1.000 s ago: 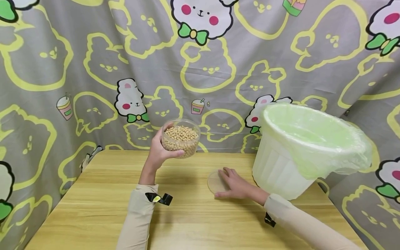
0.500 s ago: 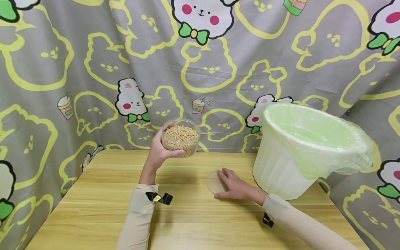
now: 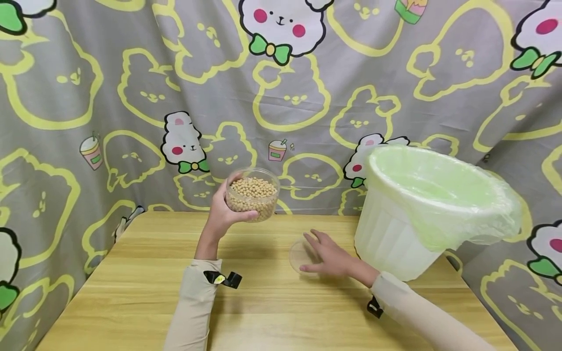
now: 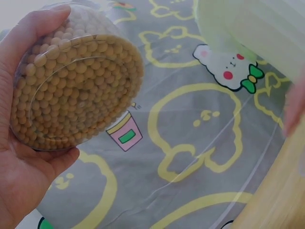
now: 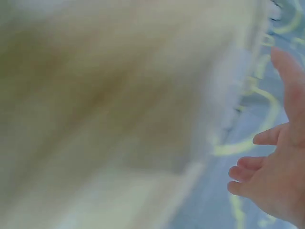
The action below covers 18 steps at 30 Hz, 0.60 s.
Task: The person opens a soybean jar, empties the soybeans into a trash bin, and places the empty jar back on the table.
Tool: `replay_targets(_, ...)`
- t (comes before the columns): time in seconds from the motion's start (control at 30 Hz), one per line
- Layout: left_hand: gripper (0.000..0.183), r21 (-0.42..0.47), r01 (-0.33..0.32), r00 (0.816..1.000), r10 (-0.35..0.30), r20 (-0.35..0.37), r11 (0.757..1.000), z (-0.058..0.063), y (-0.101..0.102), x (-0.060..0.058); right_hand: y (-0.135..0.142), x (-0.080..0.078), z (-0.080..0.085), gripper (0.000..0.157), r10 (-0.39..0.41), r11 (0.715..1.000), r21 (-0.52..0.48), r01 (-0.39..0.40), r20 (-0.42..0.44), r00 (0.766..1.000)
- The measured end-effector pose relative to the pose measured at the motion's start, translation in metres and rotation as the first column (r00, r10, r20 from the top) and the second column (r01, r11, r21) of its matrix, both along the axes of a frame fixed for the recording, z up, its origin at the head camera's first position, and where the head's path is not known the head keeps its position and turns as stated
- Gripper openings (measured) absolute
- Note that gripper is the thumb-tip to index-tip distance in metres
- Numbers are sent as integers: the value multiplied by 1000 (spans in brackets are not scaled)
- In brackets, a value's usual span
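Note:
My left hand grips a clear round plastic tub of pale yellow soybeans, held up above the table and tilted a little. In the left wrist view the beans show through the tub's base, with the thumb on one side and fingers curled beneath. The tub has no lid on it. A clear round lid lies flat on the table to the right of the tub. Over its right edge is my right hand, fingers spread and holding nothing. The right wrist view shows that hand with its fingers apart.
A white ribbed bin lined with a pale green plastic bag stands on the right of the wooden table, just beyond my right hand. Behind the table hangs a grey curtain with cartoon prints.
My right hand has lifted off the lid, and its fingers have spread. The lid has shifted slightly left. My left hand holds the tub in the same place.

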<state>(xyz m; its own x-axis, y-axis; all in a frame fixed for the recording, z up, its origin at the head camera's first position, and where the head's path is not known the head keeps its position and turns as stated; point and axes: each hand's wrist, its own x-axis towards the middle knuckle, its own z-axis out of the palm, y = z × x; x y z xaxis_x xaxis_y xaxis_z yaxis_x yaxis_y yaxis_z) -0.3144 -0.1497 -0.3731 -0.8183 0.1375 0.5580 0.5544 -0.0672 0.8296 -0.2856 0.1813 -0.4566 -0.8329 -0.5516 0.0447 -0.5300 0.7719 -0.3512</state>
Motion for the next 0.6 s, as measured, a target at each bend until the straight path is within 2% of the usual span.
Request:
replay_targets(0.07, 104, -6, -5, 1000, 5, 1, 1000, 1, 2, 0, 1, 2, 16, 95, 4, 999, -33, -8, -115, 993)
replay_targets(0.1, 104, -8, -7, 1000, 7, 3, 1000, 1, 3, 1, 2, 3, 24, 91, 3, 999, -45, -12, -187, 982)
replay_targets(0.17, 104, -11, -11, 1000, 11, 7, 1000, 1, 4, 1, 5, 6, 45, 82, -3, 997, -69, -21, -333, 943)
replay_targets(0.2, 104, -12, -12, 1000, 13, 11, 1000, 1, 5, 1, 7, 8, 56, 77, -6, 996, -80, -29, -407, 913)
replay_targets(0.23, 104, -12, -14, 1000, 14, 11, 1000, 0, 6, 2, 10, 9, 68, 72, -3, 994, -101, -52, -479, 878)
replay_targets(0.3, 104, -11, -14, 1000, 14, 14, 1000, 0, 8, 2, 15, 13, 93, 64, -16, 989, -127, -78, -611, 791)
replay_targets(0.43, 104, -13, -19, 1000, 19, 12, 1000, 0, 11, 3, 33, 23, 139, 48, -82, 986, -151, -68, -802, 592)
replay_targets(0.47, 104, -12, -23, 1000, 23, 12, 1000, 0, 12, 4, 38, 26, 148, 44, -107, 987, -155, -39, -824, 556)
replay_targets(0.53, 104, -15, -40, 999, 40, 8, 999, 0, 15, 5, 51, 32, 164, 39, -150, 987, -162, 19, -853, 500)
replay_targets(0.6, 104, -17, -57, 998, 57, 6, 998, -1, 19, 7, 62, 37, 173, 34, -186, 982, -173, 70, -872, 453)
